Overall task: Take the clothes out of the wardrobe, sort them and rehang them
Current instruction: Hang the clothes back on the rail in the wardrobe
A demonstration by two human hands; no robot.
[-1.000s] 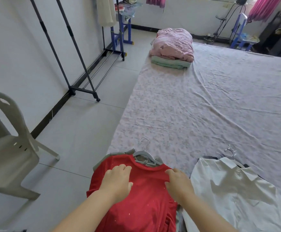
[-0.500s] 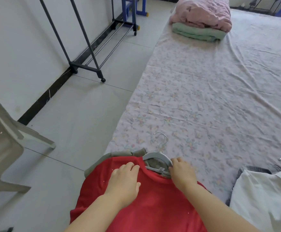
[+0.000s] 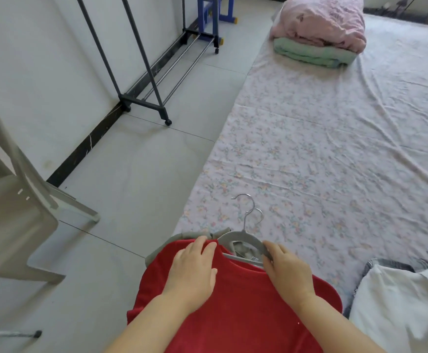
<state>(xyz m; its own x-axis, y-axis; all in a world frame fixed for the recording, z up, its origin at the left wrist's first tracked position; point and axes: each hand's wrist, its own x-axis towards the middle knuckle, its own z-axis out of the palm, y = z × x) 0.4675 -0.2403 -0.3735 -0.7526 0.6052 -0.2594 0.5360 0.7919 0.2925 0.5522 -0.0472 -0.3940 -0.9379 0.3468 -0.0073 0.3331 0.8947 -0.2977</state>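
At the near left corner of the floral-sheeted bed (image 3: pixel 309 149), the right hand (image 3: pixel 286 272) has left the shoulder of the red fabric top (image 3: pixel 233 317). Its grip now pinches the grey plastic hanger (image 3: pixel 241 237), while the left hand (image 3: pixel 192 271) rests flat and holds nothing. The hanger is probably coming out.

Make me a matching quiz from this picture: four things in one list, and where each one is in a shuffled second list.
1 red top
2 hanger
3 pink quilt
4 chair

A on the floor by the wall
B in the grip of the right hand
C on the green blanket
D under the left hand

Pairs: 1-D, 2-B, 3-C, 4-A
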